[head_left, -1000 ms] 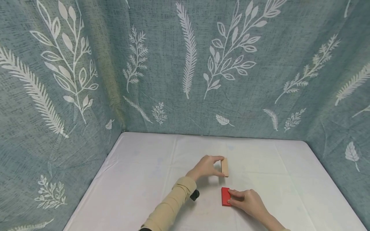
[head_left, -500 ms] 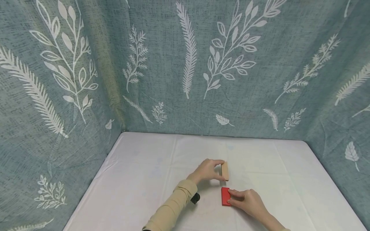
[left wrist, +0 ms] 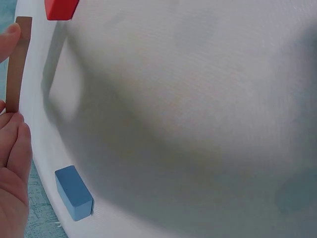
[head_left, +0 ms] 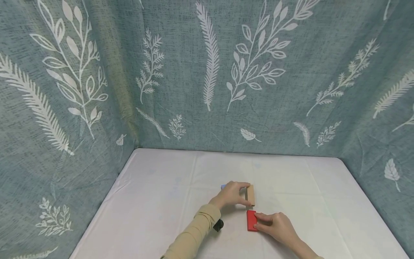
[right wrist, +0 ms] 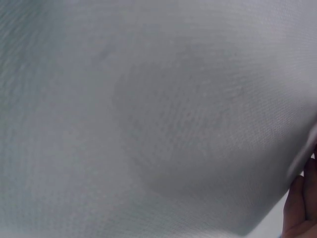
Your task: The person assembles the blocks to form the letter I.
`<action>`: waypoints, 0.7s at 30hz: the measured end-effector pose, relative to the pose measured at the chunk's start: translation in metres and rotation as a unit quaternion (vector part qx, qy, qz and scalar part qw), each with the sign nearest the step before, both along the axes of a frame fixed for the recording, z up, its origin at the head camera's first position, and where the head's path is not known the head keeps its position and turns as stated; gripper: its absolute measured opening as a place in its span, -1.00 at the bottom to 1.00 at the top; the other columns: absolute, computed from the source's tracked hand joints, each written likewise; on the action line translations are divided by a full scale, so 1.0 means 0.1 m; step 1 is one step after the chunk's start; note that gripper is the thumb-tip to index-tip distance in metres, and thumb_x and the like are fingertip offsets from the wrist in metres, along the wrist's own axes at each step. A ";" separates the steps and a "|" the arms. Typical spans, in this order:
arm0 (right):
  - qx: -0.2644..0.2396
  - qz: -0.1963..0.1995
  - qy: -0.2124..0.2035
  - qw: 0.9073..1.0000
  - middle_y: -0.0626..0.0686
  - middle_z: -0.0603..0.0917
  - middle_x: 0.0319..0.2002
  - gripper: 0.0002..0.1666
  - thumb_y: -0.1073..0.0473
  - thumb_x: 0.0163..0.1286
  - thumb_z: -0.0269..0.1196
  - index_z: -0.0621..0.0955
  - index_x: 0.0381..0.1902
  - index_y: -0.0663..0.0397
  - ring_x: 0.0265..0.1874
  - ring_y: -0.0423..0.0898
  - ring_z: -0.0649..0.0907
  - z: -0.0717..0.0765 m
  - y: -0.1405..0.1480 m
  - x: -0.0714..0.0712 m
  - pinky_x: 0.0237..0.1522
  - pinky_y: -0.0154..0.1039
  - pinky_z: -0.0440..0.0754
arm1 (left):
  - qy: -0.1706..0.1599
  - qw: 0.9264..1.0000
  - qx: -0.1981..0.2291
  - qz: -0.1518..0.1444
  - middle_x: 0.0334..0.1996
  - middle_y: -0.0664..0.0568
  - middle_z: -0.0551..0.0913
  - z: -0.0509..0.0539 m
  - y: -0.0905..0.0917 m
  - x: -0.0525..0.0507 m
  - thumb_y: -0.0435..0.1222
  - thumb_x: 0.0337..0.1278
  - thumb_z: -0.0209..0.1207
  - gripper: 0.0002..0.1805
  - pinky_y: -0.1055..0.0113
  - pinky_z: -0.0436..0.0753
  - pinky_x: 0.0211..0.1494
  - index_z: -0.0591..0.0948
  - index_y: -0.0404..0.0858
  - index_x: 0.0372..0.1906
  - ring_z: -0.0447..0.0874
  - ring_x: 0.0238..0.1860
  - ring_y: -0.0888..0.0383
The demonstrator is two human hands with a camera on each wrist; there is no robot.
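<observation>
My left hand pinches a plain wooden block by its two ends, thumb at the near end and fingers at the far one. In the left wrist view the wooden block hangs above the cloth, apart from its shadow. Just nearer to me, a red block lies on the table; my right hand holds it at its right side between thumb and fingers. Only a bit of the red block shows at the left wrist view's top edge. In the right wrist view just some fingers appear.
A blue block stands on the white table; in the head view my left hand covers most of it. The black wrist camera sits under my left sleeve. A leaf-patterned curtain surrounds the table's far and side edges.
My left hand has come toward me with the wooden block, closing the gap to the red block. A corner of the blue block now shows behind it. My right hand stays in place.
</observation>
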State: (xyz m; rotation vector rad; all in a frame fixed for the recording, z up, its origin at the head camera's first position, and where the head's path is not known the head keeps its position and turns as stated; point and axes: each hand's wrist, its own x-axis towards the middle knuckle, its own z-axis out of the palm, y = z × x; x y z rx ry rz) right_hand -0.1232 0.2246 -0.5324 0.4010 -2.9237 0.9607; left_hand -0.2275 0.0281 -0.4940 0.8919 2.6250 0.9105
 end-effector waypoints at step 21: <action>0.000 0.000 -0.004 1.000 0.07 0.75 -0.18 -0.49 -0.15 0.00 0.43 0.74 -0.13 -0.01 -0.57 -0.49 0.44 0.01 -0.01 0.00 -0.47 -0.51 0.51 | -0.021 1.000 0.003 0.000 0.17 0.03 0.58 -0.10 0.02 0.05 -0.15 -0.21 0.47 -0.27 0.38 0.48 0.29 0.53 -0.22 0.20 0.50 0.24 0.14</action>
